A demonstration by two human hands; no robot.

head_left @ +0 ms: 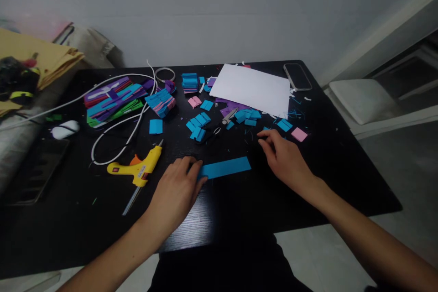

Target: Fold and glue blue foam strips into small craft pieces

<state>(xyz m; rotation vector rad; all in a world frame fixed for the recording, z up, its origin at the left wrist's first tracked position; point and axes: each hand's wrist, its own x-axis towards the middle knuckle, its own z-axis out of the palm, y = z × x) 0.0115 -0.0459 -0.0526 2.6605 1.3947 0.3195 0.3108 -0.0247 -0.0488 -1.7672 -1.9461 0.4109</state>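
Observation:
My left hand (179, 187) rests on the black table (239, 205), its fingers pressed on the left end of a long blue paper strip (227, 167) that lies flat. To the right of the strip's far end hovers my right hand (282, 155), fingers loosely curled and empty, near small blue paper squares (284, 124) and a pink one (299, 134). Scissors (224, 123) lie just beyond the strip among several blue squares (198, 123).
A yellow glue gun (137, 169) with a white cord (116, 123) lies left of my hand. Stacks of coloured paper strips (112, 98), a white sheet (253, 89) and a phone (297, 76) sit farther back. A white mouse (65, 129) is at the left.

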